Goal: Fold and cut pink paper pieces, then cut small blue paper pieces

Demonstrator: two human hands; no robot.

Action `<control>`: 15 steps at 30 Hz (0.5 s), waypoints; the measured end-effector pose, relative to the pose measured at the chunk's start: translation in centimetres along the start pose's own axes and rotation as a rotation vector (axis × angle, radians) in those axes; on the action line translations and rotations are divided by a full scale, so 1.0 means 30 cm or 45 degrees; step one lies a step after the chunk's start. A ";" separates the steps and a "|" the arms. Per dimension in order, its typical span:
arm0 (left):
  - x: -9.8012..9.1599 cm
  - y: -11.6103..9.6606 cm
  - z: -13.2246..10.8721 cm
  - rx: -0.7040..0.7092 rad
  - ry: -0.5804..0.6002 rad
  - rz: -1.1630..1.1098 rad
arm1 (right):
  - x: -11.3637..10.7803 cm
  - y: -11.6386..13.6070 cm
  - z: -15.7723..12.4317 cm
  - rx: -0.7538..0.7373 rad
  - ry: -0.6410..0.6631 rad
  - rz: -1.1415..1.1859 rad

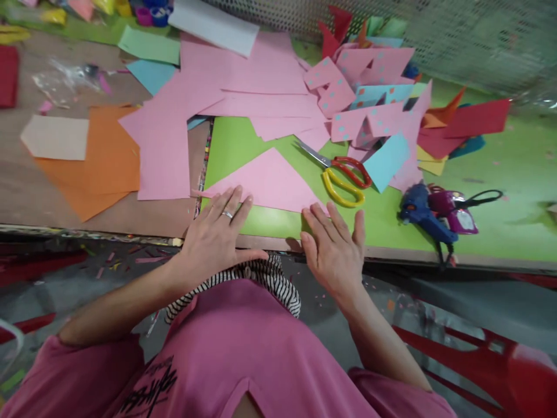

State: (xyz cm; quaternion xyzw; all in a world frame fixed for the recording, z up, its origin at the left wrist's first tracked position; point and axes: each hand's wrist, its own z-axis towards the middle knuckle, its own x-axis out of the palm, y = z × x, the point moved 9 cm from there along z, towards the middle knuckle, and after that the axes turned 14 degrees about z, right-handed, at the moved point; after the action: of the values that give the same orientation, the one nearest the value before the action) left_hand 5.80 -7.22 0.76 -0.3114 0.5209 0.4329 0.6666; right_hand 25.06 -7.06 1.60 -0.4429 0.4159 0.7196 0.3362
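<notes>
A sheet of pink paper (272,180), folded into a triangle with its peak pointing away from me, lies on the green table top. My left hand (217,223) rests flat with fingers spread on the left part of its near edge, a ring on one finger. At the right corner of the triangle, my right hand (335,244) touches the paper with its fingertips, fingers stretched out. Just beyond the right hand lie scissors (333,168) with one red and one yellow handle, blades pointing to the upper left. Neither hand grips anything.
Pink sheets (243,69) are piled behind the triangle. Dotted folded paper pieces (369,122) stand at the back right. A blue glue gun (424,212) lies near the right front edge. Orange sheets (108,154) lie at left. A perforated metal panel (470,46) borders the back.
</notes>
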 end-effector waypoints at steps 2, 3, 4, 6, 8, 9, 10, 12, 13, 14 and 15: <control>-0.007 0.033 -0.018 -0.037 0.006 0.011 | -0.002 0.002 0.002 -0.002 -0.004 -0.016; -0.010 0.048 -0.027 -0.050 0.013 0.017 | -0.002 0.003 0.003 -0.003 -0.006 -0.022; -0.012 0.062 -0.037 -0.063 0.021 0.026 | -0.003 0.004 0.003 -0.005 -0.007 -0.026; -0.017 0.094 -0.057 -0.098 0.037 0.052 | -0.003 0.010 0.004 -0.018 -0.011 -0.028; -0.021 0.129 -0.077 -0.136 0.058 0.083 | -0.001 0.016 0.005 -0.027 -0.014 -0.025; -0.024 0.149 -0.086 -0.157 0.076 0.096 | 0.001 0.017 0.005 -0.025 -0.015 -0.019; -0.026 0.170 -0.096 -0.183 0.101 0.106 | 0.003 0.018 0.006 -0.019 -0.015 -0.010; -0.038 0.215 -0.112 -0.269 0.156 0.122 | 0.008 0.018 0.009 -0.003 -0.007 0.008; -0.052 0.236 -0.117 -0.332 0.160 0.132 | 0.009 0.019 0.011 0.002 -0.004 0.015; -0.070 0.252 -0.118 -0.392 0.146 0.142 | 0.009 0.020 0.014 0.004 -0.003 0.017; -0.094 0.255 -0.112 -0.425 0.104 0.149 | 0.007 0.022 0.019 0.002 -0.002 0.015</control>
State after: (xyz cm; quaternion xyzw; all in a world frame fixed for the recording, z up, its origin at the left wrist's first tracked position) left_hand -2.74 -7.55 2.85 -0.4041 0.4857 0.5383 0.5577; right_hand 24.22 -6.81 1.75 -0.4397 0.4186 0.7216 0.3327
